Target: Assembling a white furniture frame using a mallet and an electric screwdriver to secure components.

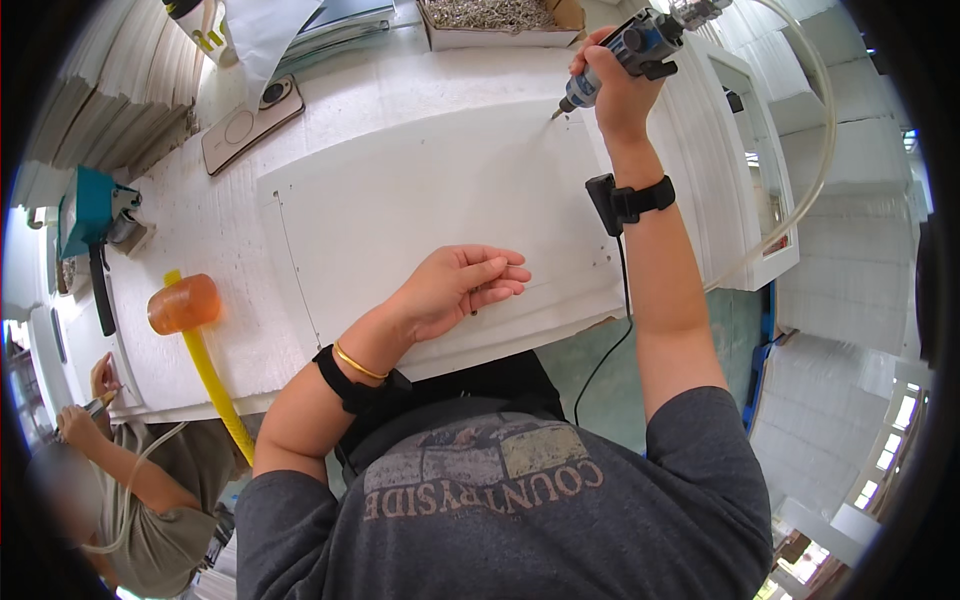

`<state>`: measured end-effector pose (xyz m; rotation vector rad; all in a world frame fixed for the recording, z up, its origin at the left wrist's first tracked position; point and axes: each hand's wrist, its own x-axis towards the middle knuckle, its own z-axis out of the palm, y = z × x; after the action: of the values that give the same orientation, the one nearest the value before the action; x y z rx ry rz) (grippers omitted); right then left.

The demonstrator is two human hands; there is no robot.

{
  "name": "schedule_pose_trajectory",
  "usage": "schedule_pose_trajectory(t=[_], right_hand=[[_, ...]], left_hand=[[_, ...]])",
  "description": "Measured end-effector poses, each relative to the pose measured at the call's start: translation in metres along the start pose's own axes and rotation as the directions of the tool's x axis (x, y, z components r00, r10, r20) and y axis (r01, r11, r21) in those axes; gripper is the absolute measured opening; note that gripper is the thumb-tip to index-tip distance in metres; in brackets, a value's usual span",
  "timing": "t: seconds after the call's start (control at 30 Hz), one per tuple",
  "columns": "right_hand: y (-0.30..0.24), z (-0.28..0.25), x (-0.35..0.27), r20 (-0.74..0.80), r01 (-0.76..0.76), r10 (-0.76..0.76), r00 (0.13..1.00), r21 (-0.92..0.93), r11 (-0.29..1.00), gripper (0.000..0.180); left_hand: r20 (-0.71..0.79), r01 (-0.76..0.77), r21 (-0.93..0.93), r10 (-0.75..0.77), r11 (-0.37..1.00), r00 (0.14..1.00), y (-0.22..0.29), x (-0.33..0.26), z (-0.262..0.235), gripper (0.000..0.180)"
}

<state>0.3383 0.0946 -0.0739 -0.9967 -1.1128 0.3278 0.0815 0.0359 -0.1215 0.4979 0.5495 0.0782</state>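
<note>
A white flat panel (420, 200) lies on the white workbench in front of me. My right hand (615, 85) grips a blue and black pneumatic screwdriver (630, 50), its tip touching the panel's far right corner. A clear air hose (815, 150) runs from the tool and loops down to the right. My left hand (455, 290) rests on the panel's near edge, palm up with fingers loosely curled, pinching something small that I cannot make out. Both wrists wear black bands.
A mallet with an orange head (183, 303) and yellow handle lies at the left edge. A phone (250, 122) sits at the back left, a box of screws (495, 22) at the back. A teal tool (92, 215) stands far left. Another person (120, 470) works at lower left. White panels (760, 170) are stacked right.
</note>
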Motion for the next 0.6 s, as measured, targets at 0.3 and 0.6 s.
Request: schedule_pose_trajectory(t=[0.3, 0.6], right_hand=[[0.001, 0.0, -0.001, 0.005, -0.052, 0.052, 0.999, -0.001, 0.999, 0.004], [-0.004, 0.006, -0.004, -0.262, -0.087, 0.09, 0.961, 0.025, 0.996, 0.007]], left_hand=[[-0.047, -0.017, 0.157, 0.024, 0.987, 0.999, 0.006, 0.002, 0.008, 0.025], [-0.031, -0.138, 0.149, 0.144, 0.979, 0.989, 0.022, 0.014, 0.004, 0.029]])
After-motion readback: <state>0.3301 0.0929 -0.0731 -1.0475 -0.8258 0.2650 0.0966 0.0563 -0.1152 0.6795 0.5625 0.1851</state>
